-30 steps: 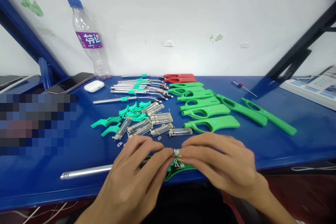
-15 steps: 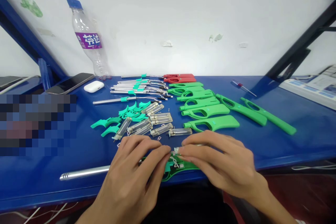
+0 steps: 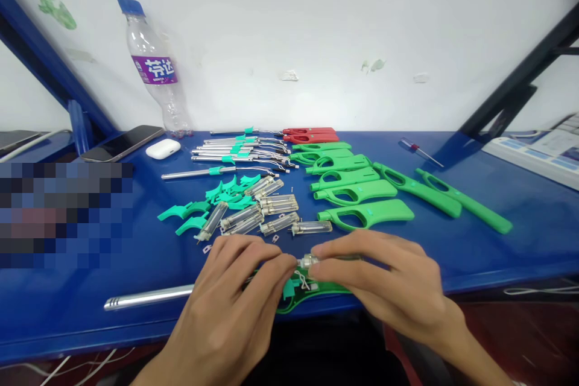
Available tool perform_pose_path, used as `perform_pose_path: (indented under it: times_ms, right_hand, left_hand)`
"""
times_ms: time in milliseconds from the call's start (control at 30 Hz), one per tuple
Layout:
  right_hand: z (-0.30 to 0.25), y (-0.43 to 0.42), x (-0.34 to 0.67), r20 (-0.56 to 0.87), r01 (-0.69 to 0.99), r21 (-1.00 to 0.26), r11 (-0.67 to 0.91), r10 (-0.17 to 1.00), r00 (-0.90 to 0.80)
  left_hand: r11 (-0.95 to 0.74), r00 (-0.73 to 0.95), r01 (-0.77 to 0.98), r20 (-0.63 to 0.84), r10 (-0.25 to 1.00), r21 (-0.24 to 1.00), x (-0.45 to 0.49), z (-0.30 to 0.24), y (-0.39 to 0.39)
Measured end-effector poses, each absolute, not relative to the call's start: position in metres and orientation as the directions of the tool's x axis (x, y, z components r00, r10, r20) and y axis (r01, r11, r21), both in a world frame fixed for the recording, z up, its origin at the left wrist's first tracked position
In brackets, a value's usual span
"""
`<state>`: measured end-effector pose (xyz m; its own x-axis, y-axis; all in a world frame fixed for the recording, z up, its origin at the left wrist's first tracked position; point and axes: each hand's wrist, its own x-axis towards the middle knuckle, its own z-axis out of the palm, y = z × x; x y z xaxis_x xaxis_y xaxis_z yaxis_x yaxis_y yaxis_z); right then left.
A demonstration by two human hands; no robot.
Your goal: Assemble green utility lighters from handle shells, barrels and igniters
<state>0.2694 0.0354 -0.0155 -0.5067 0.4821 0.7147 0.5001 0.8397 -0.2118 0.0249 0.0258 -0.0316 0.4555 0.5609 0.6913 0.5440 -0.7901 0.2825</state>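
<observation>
Pinching a small clear tube from both ends, I have my left hand and right hand closed on it fingertip to fingertip. It is just above a green shell at the table's near edge, beside a steel rod.

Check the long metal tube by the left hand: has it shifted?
No. The metal tube lies where it was, its ribbed tip equally near the table's front edge, its other end hidden under the left hand.
</observation>
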Motion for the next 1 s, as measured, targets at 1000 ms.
perform_pose_path:
  times_ms: [1000]
  right_hand:
    - [-0.024,0.033,0.27,0.724,0.527,-0.168,0.833,0.467,-0.508]
  left_hand:
    - [-0.807,0.502,0.553,0.691,0.52,0.205,0.024,-0.035,0.026]
